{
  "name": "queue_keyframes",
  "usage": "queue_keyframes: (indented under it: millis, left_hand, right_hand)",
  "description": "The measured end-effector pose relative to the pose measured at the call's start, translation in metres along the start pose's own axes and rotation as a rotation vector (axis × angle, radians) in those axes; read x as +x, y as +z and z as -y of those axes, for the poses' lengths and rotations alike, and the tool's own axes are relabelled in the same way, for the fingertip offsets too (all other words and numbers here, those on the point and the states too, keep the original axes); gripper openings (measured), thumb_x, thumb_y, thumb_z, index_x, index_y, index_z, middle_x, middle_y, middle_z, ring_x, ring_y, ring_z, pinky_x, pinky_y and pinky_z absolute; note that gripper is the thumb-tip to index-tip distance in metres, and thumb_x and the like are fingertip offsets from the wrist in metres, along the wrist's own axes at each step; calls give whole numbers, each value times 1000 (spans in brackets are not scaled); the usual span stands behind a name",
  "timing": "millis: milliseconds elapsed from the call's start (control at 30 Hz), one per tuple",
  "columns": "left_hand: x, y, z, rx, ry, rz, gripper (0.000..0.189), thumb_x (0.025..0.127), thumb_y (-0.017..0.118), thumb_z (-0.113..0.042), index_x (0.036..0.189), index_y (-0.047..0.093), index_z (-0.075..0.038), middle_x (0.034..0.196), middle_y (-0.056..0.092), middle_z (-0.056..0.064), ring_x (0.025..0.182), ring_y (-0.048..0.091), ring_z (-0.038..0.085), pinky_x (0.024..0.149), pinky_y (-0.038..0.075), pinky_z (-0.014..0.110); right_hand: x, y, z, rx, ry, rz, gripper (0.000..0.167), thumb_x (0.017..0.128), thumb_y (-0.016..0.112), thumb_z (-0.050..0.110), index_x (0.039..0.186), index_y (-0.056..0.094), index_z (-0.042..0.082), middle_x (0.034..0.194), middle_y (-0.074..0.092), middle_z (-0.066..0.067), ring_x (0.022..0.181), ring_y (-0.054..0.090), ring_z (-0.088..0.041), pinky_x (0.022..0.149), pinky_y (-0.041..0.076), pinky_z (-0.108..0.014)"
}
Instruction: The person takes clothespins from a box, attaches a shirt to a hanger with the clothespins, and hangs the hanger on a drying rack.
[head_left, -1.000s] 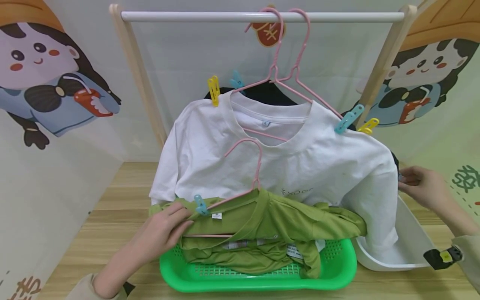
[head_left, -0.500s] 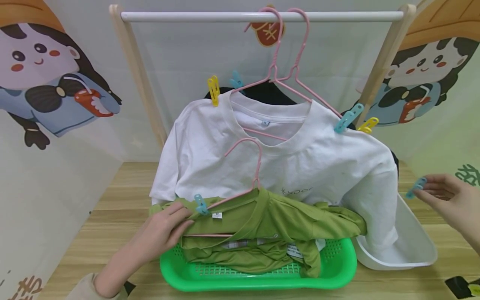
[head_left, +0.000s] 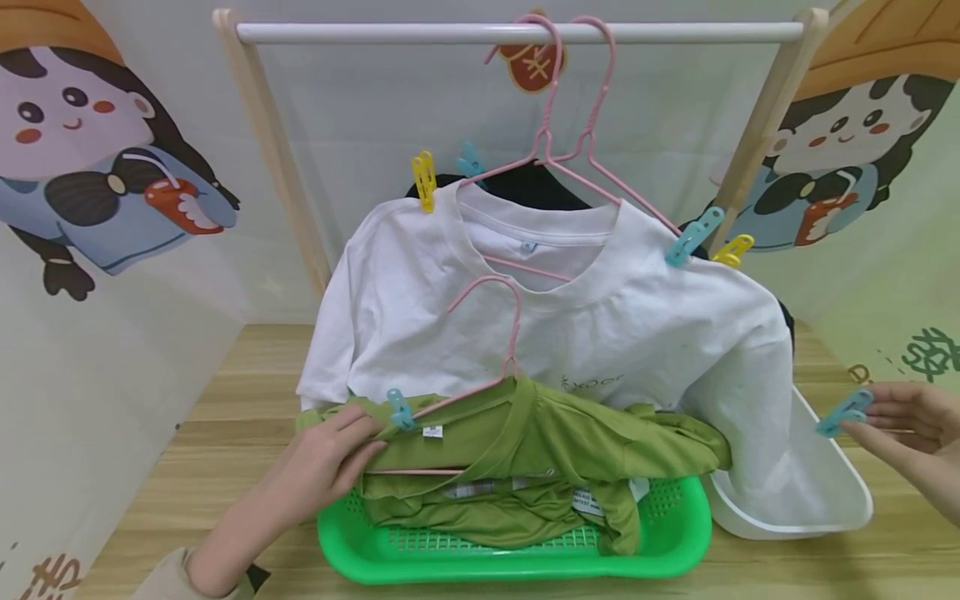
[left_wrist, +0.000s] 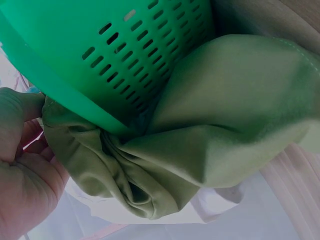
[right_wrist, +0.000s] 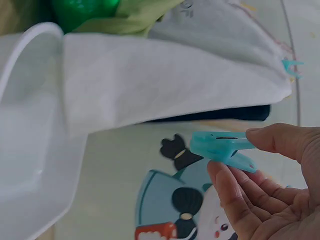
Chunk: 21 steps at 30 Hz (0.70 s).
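My right hand pinches a blue clothespin between thumb and fingers, right of the white bin; the right wrist view shows this clothespin from close by. My left hand grips the shoulder of a green T-shirt on a pink hanger. Beside those fingers, another blue clothespin clips the shirt's left shoulder to the hanger. In the left wrist view the green cloth bunches at my left thumb and fingers. The shirt lies over the green basket.
Behind, a white T-shirt hangs on the rack's rod, with yellow and blue clothespins at its shoulders. A black garment hangs behind it. The white bin stands at the right, the white sleeve reaching into it. More green cloth fills the basket.
My right hand has come away from behind the white sleeve, moving right and down with the blue clothespin, which now shows fully. The left hand keeps its hold on the green T-shirt.
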<state>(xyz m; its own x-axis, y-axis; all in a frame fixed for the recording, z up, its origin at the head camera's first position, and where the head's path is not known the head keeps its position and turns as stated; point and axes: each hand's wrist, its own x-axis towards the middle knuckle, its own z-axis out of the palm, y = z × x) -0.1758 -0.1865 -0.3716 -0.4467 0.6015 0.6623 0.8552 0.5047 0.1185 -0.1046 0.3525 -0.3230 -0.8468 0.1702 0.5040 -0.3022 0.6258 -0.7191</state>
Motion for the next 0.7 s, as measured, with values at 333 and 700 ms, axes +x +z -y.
queue_keyframes:
  millis: [333, 700]
  left_hand:
    - [0, -1, -2, -8, -7, 6, 40, 101, 36, -33, 87, 63, -7, 82, 55, -4, 64, 48, 2, 55, 41, 10]
    - [0, -2, -3, -5, -8, 11, 41, 101, 36, -33, 88, 64, -7, 82, 55, -4, 64, 49, 2, 55, 41, 9]
  right_hand:
    - [-9, 23, 36, 41, -113, 116, 48, 70, 67, -23, 102, 62, 11, 89, 66, 16, 78, 61, 4, 65, 46, -7]
    - [4, 81, 70, 231, -305, 255, 42, 66, 70, -24, 103, 60, -6, 90, 67, 0, 75, 65, -7, 66, 52, -16]
